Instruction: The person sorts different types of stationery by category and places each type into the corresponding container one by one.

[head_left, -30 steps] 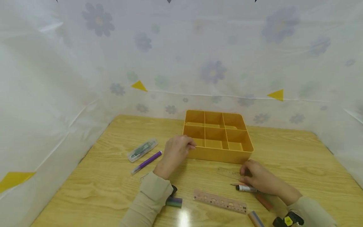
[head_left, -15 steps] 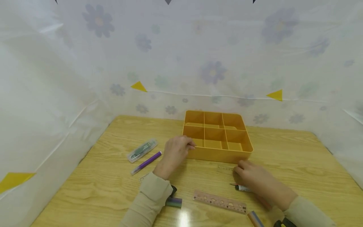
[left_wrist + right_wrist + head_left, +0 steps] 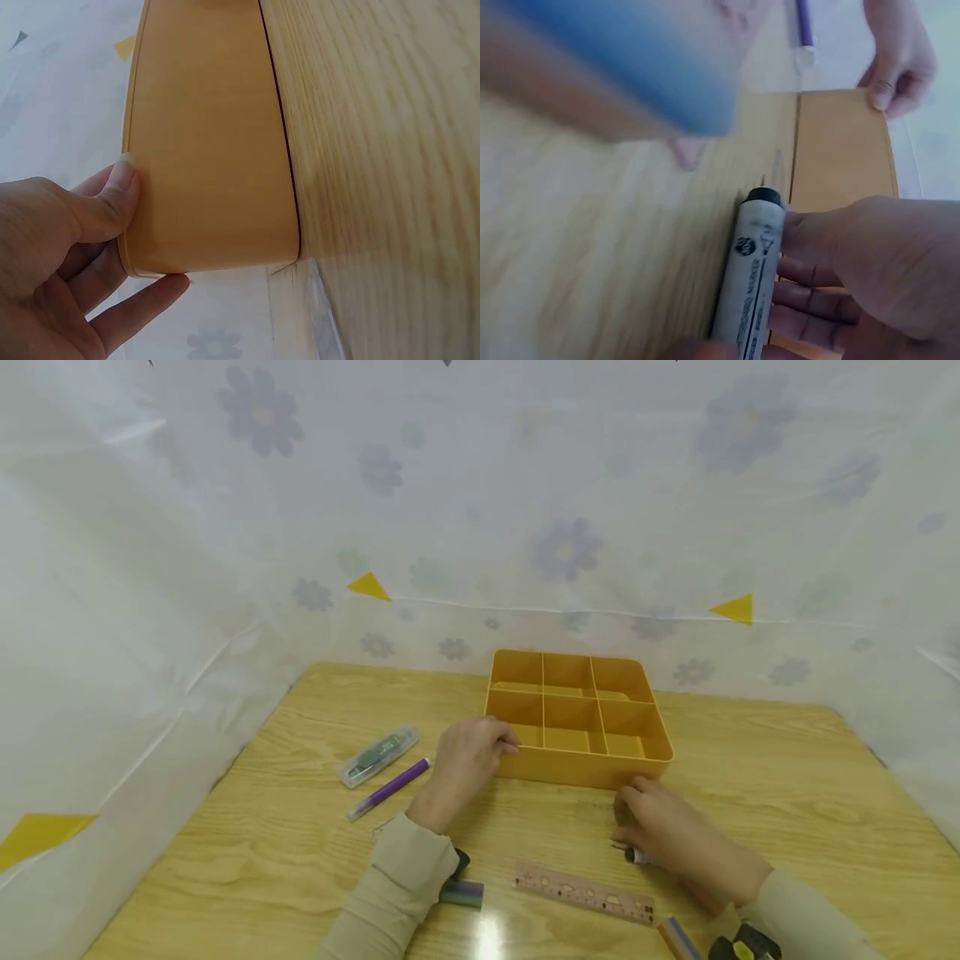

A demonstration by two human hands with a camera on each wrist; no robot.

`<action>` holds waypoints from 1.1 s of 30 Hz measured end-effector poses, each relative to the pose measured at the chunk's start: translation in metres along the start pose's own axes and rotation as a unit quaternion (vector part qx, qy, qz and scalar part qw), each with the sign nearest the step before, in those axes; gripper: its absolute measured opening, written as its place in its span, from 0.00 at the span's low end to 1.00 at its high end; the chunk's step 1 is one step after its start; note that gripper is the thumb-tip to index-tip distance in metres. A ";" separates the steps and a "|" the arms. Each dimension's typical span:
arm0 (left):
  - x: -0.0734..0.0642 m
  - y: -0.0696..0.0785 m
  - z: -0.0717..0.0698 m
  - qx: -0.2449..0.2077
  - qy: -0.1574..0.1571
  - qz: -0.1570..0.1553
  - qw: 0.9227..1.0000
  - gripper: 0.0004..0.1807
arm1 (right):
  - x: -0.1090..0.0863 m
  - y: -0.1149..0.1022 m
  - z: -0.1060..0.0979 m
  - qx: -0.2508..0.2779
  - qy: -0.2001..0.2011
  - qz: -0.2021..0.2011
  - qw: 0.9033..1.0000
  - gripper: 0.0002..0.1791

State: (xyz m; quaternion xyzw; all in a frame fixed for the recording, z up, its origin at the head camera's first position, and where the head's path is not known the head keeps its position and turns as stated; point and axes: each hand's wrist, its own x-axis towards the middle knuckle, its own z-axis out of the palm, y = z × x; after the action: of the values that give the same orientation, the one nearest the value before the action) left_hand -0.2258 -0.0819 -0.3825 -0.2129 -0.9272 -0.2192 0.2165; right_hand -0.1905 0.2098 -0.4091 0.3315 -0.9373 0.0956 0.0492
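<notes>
An orange box [image 3: 577, 768] with several compartments stands toward the back of the table. My left hand [image 3: 467, 764] holds its front left corner; in the left wrist view the thumb rests on the wall near the rim. At the box's front right, my right hand [image 3: 678, 831] hovers low over the table, thumb and forefinger apart. Left of these fingers lies a clear ruler [image 3: 594, 807], faint and partly covered. A white marker [image 3: 746, 277] with a black end lies beneath the hand, and a pencil beside it is mostly hidden.
A pink ruler [image 3: 585, 892] lies in front. To the left are a purple pen [image 3: 390, 789] and a clear case [image 3: 378, 757] with green contents. A blue-green striped piece [image 3: 461, 894] sits by the left sleeve, a brown-and-blue one [image 3: 678, 937] near the right sleeve.
My right hand has shifted left and slightly inward, covering more of the clear ruler and the marker. My left hand and the box stay where they were.
</notes>
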 end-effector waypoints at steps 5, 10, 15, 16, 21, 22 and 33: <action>0.000 0.002 0.000 -0.005 -0.004 -0.004 1.000 0.05 | 0.004 0.001 -0.002 0.104 -0.050 0.066 0.991 0.13; 0.001 0.003 -0.001 -0.007 -0.003 -0.005 1.000 0.05 | 0.005 0.000 -0.006 0.161 -0.078 0.079 0.981 0.11; 0.001 0.004 -0.001 -0.004 -0.003 -0.004 1.000 0.05 | 0.003 -0.001 -0.007 0.164 -0.079 0.068 0.981 0.08; 0.001 0.005 -0.001 -0.003 -0.003 -0.004 1.000 0.05 | 0.002 -0.002 -0.006 0.158 -0.077 0.068 0.982 0.08; 0.001 0.005 -0.002 -0.002 -0.004 -0.003 1.000 0.05 | 0.000 -0.008 -0.003 0.051 -0.015 -0.021 0.998 0.12; 0.001 0.005 -0.003 0.000 -0.004 -0.004 1.000 0.05 | 0.000 -0.010 -0.002 0.014 0.001 -0.046 0.999 0.12; 0.001 0.002 -0.002 -0.001 -0.004 -0.010 1.000 0.05 | 0.009 -0.039 0.002 -0.263 0.001 -0.115 0.958 0.09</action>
State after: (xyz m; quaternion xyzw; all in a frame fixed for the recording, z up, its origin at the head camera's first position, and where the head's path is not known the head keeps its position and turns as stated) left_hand -0.2254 -0.0812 -0.3797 -0.2051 -0.9299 -0.2211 0.2103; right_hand -0.1729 0.1746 -0.4039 0.4126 -0.8848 -0.1600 0.1460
